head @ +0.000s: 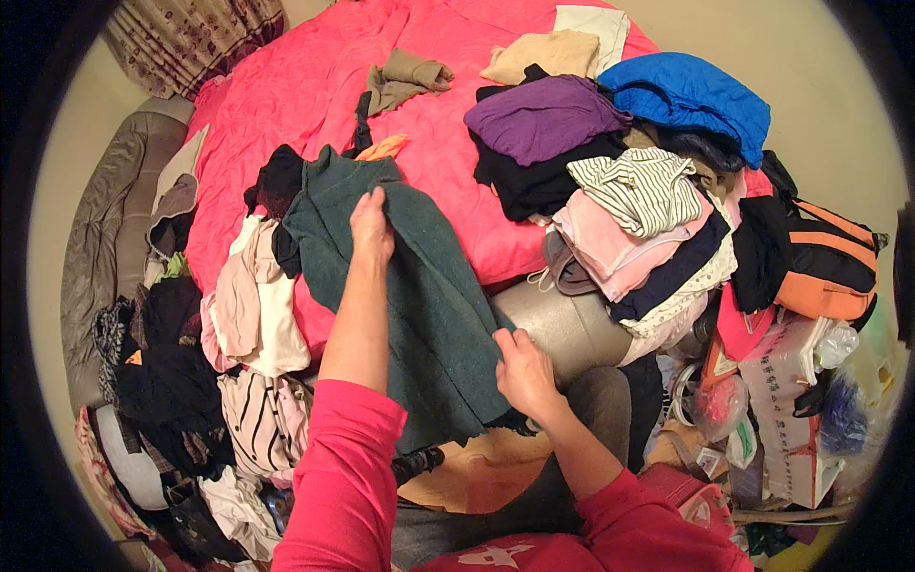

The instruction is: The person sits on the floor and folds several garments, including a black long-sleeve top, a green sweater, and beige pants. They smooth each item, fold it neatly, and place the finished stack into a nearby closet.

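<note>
A dark green knitted garment (422,300) with a high collar lies over the bed's near edge and hangs down towards my lap. My left hand (372,227) grips it near the upper middle, with the fingers partly hidden in the cloth. Lower on the right, my right hand (525,372) pinches its side edge between thumb and fingers. The cloth between my hands is creased, and its lower edge hangs over my legs. Just behind the collar lies a small orange cloth (382,147).
A pink-red bedcover (300,107) spreads ahead. Folded clothes are piled to the right, including a purple garment (543,118), a striped top (640,189) and a blue quilted item (690,100). Pale clothes (250,300) heap at left. An orange-black bag (826,261) stands far right.
</note>
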### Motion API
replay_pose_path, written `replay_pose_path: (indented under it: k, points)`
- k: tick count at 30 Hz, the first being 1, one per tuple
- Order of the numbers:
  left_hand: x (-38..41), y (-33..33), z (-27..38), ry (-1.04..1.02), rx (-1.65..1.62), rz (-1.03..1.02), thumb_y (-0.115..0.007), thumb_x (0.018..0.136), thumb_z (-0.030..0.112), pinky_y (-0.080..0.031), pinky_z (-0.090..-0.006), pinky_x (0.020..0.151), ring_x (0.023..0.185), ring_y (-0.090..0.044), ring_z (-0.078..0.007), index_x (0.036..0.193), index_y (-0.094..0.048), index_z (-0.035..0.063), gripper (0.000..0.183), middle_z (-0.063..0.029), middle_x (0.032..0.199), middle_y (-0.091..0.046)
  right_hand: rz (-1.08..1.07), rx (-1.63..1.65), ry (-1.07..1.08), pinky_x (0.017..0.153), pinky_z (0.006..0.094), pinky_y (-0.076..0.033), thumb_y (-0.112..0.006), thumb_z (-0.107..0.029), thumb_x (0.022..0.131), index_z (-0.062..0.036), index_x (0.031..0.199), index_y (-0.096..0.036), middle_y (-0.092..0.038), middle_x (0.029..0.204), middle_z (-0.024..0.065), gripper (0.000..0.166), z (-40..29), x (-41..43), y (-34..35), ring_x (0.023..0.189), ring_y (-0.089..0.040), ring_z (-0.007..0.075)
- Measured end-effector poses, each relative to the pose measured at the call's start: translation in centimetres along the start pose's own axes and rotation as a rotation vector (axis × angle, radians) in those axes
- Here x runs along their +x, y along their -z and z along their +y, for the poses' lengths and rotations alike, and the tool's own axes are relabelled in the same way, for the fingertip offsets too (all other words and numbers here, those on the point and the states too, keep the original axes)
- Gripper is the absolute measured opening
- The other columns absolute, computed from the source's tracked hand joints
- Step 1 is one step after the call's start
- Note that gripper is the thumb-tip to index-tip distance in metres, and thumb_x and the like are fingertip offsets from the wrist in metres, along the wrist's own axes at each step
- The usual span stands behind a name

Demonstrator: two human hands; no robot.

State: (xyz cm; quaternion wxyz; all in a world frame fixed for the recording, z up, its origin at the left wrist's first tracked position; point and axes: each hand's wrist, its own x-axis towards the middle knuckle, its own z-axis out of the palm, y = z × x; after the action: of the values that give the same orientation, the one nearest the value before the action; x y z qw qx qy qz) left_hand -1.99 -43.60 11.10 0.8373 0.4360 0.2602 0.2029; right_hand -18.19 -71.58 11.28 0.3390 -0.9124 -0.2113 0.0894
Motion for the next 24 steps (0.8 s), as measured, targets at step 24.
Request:
replay_pose_path:
  k: [24]
  points:
    - [-24.8,24.1,-3.3,-0.193,0.999,0.395,-0.062,0.083,0.016,-0.044,-0.0256,0.07,0.074,-0.052,-0.0104,0.092,-0.058,-0.0014,0.02,-0.0033,0.078,-0.058,0.182,0.281,-0.211,0.084,0.039,-0.044,-0.064,-0.012,0.076,0.002,0.108,-0.053,-0.059,0.101,0.02,0.037,9.4,-2.0,-5.0,0.095,-0.056,0.0335]
